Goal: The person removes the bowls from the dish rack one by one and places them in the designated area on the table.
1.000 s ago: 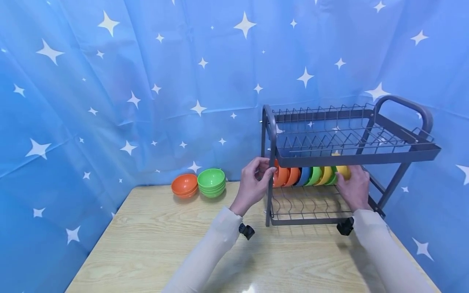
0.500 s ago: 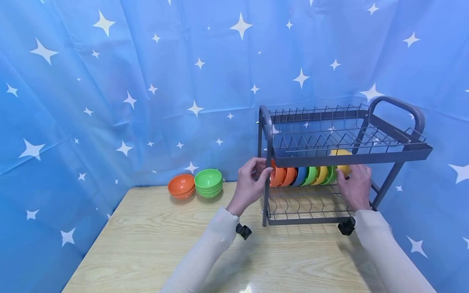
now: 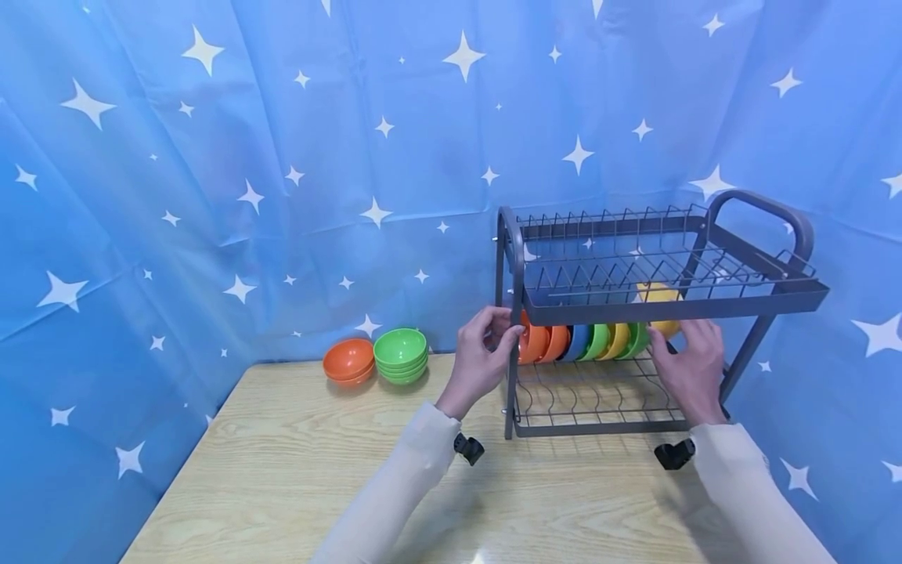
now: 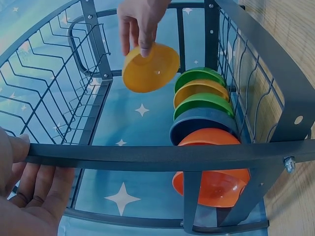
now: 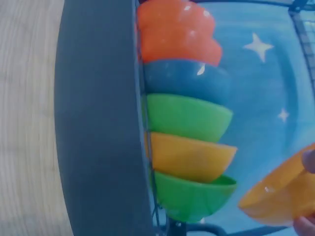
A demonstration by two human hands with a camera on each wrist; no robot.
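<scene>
My left hand [image 3: 475, 364] grips the left post of a dark two-tier dish rack [image 3: 676, 309], fingers curled behind it in the left wrist view. My right hand [image 3: 689, 368] pinches a yellow bowl [image 4: 150, 71] by its edge, thumb against one side. That bowl is tilted and held apart from the row in the lower tier. Standing on edge in the row are two orange bowls [image 5: 179, 42], a blue bowl [image 5: 187, 78], a green bowl [image 5: 187, 115], a yellow bowl [image 5: 189, 157] and another green bowl [image 5: 192, 196]. The upper shelf partly hides the held bowl in the head view.
On the wooden table [image 3: 303, 470], left of the rack, sit stacked orange bowls [image 3: 348, 360] beside stacked green bowls [image 3: 400, 352]. A blue star-patterned curtain [image 3: 317, 196] hangs behind and at both sides. The rack's upper shelf [image 3: 669, 309] overhangs the lower tier.
My right hand has drawn the yellow bowl away from the end green bowl, rightward and slightly up. My left hand keeps its grip on the post. The head view has shifted slightly.
</scene>
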